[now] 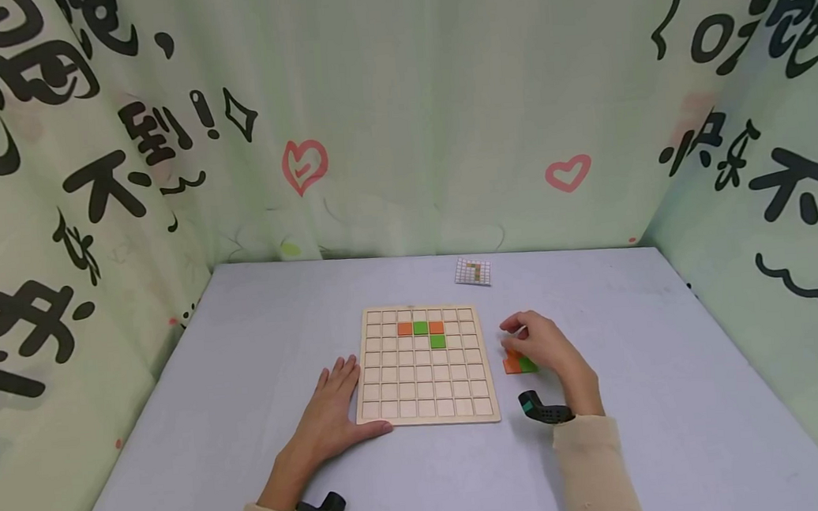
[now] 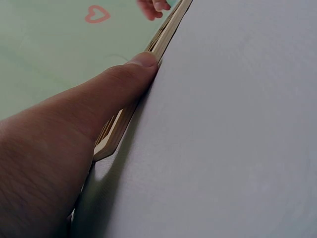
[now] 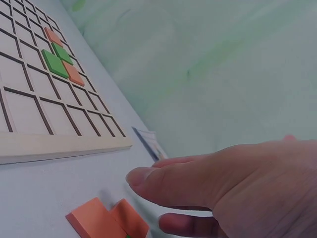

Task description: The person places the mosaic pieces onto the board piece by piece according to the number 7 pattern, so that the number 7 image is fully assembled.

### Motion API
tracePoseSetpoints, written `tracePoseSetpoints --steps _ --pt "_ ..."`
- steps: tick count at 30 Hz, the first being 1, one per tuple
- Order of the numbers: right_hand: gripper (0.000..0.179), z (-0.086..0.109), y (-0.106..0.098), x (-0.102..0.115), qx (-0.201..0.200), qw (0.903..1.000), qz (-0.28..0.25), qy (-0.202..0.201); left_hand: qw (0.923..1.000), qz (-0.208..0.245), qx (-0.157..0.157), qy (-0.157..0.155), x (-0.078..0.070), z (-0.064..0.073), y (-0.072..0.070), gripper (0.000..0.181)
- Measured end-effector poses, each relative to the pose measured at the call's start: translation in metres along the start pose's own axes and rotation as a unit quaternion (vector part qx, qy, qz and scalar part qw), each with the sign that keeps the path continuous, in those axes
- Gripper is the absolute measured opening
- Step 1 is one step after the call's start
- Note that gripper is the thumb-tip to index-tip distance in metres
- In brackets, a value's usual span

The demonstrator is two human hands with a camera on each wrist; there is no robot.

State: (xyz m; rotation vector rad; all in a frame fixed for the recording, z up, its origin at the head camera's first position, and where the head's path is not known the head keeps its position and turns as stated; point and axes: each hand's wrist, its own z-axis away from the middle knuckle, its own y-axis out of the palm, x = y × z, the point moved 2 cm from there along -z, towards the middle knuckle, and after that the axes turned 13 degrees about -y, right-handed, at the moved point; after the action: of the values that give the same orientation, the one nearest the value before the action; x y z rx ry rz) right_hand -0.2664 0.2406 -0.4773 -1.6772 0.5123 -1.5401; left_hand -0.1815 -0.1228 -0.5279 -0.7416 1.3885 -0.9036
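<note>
A wooden grid board (image 1: 428, 424) lies flat on the table. Its second row from the back holds an orange tile (image 1: 405, 329), a green tile (image 1: 420, 327) and another orange tile (image 1: 436, 328), with a green tile (image 1: 438, 341) just in front of the last. My left hand (image 1: 334, 411) rests at the board's near left corner, fingers straight along the left side, thumb (image 2: 143, 59) on the near edge. Right of the board, my right hand (image 3: 208, 178) hovers over loose orange tiles (image 3: 96, 220) and a green tile (image 1: 527, 364). No tile shows between its thumb and fingers.
A small card (image 1: 473, 271) with a printed coloured grid lies near the table's back edge, behind the board. Pale curtains (image 1: 428, 127) with black writing and red hearts enclose the back and both sides of the white table (image 1: 245, 362).
</note>
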Motion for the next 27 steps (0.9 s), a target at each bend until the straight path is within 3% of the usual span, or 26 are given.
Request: tracePoseSetpoints --steps 9,27 --pt "0.033 0.0021 0.0000 -0.0046 0.027 0.9996 -0.004 0.010 1.0000 -0.004 0.002 -0.002 -0.0002 0.0000 0.0000 0.114" --pt "0.026 0.0042 0.0010 -0.0084 0.049 0.9987 0.014 -0.009 1.0000 -0.002 0.002 -0.007 -0.0004 -0.0002 0.0000 0.115"
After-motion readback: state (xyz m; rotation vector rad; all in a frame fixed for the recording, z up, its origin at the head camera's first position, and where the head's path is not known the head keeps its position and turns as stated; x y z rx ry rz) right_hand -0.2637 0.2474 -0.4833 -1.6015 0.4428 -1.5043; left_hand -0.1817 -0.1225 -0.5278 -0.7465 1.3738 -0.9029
